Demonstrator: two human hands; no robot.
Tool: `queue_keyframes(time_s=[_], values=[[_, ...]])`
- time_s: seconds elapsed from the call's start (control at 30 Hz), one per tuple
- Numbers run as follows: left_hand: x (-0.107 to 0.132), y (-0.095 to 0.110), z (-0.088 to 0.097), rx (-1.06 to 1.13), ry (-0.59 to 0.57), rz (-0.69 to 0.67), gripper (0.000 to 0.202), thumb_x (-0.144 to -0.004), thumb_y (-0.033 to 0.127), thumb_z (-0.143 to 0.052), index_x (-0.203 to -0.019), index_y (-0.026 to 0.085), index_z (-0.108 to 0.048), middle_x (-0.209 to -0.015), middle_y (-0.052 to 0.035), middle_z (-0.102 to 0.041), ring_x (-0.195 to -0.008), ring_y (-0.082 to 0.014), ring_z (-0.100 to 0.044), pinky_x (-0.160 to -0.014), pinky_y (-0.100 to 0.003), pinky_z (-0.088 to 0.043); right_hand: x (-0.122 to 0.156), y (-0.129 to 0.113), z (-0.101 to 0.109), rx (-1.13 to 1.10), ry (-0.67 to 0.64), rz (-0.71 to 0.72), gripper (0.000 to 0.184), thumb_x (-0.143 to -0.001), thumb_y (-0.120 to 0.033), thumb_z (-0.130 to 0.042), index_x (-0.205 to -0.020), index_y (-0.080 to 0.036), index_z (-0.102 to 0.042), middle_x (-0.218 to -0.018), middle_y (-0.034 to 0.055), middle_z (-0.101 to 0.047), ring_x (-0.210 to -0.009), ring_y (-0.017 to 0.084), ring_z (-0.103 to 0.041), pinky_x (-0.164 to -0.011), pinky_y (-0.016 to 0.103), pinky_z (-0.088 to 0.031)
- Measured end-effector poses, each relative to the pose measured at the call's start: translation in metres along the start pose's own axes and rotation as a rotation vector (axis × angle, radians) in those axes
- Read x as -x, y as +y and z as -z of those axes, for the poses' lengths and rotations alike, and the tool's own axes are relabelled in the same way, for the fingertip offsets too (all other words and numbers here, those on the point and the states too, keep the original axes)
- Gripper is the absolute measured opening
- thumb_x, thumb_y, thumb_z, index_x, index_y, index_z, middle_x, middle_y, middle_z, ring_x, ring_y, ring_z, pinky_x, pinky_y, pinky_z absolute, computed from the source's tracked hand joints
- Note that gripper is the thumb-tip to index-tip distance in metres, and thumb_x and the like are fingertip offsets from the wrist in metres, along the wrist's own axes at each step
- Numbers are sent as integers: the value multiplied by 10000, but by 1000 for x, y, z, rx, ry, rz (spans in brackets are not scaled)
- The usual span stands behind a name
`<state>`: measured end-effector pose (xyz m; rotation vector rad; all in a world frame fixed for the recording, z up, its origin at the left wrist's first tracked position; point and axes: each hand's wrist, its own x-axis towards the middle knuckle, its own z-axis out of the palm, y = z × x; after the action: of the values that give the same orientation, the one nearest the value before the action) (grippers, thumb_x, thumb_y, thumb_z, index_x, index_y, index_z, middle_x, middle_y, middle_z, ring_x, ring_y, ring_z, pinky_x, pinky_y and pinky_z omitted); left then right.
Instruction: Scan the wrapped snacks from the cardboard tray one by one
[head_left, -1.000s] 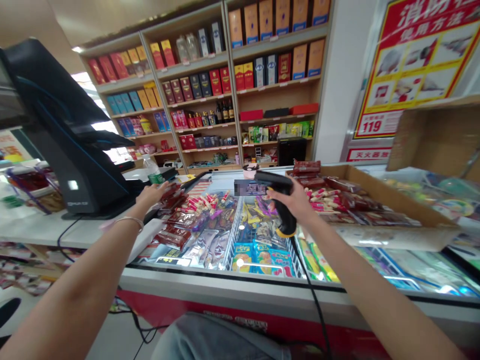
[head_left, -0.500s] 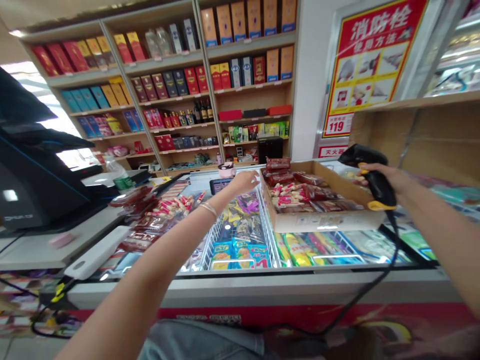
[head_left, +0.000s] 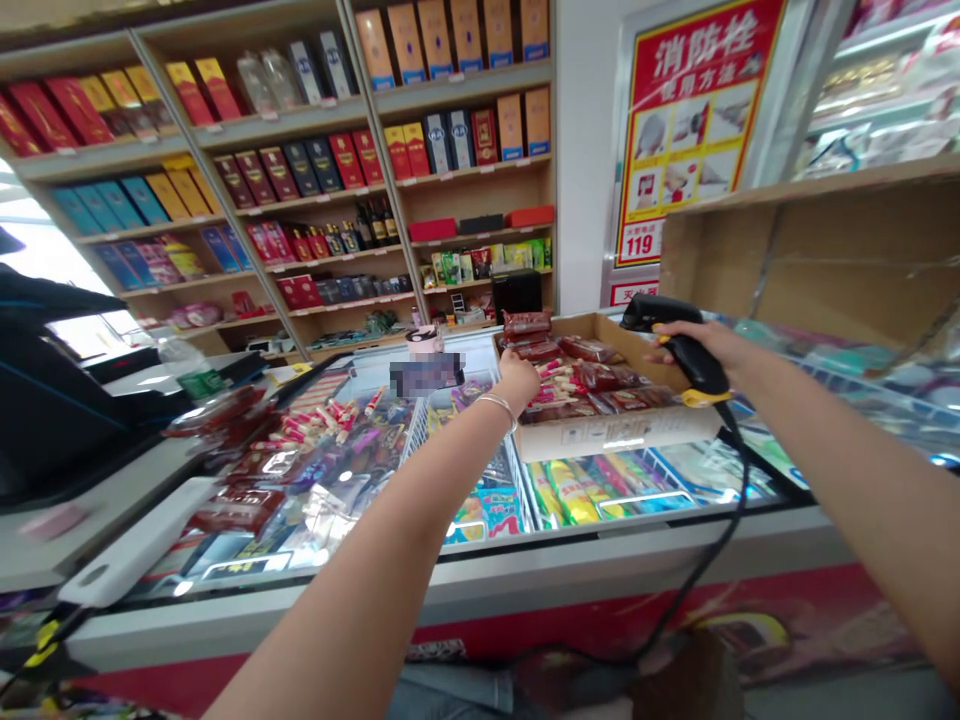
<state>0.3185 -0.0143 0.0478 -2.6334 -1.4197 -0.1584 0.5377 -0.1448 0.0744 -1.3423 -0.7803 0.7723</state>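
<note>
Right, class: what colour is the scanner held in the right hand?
The scanner is black, with a yellow band at its base; head view.

Right hand (head_left: 694, 345) grips scanner (head_left: 679, 345); left hand (head_left: 519, 378) touches cardboard box (head_left: 600, 432).

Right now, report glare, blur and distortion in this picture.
Head view: window at left blown out; head view: lamp glare spots on the freezer glass; head view: shelves bow from the wide lens; head view: one pixelated patch; scanner in right hand sharp.
</note>
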Motion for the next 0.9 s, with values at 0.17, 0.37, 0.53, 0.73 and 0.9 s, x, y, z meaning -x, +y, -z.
queue_keyframes(time_s=[0.17, 0.37, 0.53, 0.73, 0.9], values=[[30, -35, 33, -35, 315, 11, 288, -844, 81, -375, -982, 74, -628, -1043, -186, -646, -1076, -271, -514, -930, -394, -304, 9, -12, -15, -34, -71, 67, 91, -835, -140, -582, -843, -50, -572, -644, 70, -616, -516, 82, -611, -575, 172, -475], [101, -150, 24, 335, 851, 285, 352, -955, 334, -233, -941, 165, -541, -774, -76, -612, -733, -197, -574, -664, -279, -367, 49, -46, -92, -156, -233, 105, 87, -820, -144, -583, -849, -63, -565, -672, 47, -633, -446, 59, -559, -449, 144, -434], [135, -222, -19, 519, 1004, 609, 304, -940, 351, -278, -838, 184, -510, -618, -19, -532, -603, -176, -548, -594, -264, -359, 94, -45, -194, -249, -433, 53, 130, -753, -107, -618, -876, -86, -580, -756, 85, -678, -450, 81, -569, -401, 162, -464], [128, -239, -44, 1101, 1042, 615, 91, -904, 272, -379, -935, 202, -428, -682, 13, -554, -511, -104, -553, -532, -222, -422, 100, 28, -274, -303, -564, -15, 174, -707, -141, -656, -857, -124, -571, -765, 67, -681, -455, 89, -577, -437, 183, -495], [124, -231, -44, 1514, 1018, 646, 45, -856, 180, -419, -893, 204, -429, -765, 16, -534, -586, -89, -612, -610, -230, -491, 95, 73, -277, -307, -564, -87, 320, -620, -172, -731, -876, -133, -542, -712, 38, -656, -420, 93, -554, -402, 201, -473]])
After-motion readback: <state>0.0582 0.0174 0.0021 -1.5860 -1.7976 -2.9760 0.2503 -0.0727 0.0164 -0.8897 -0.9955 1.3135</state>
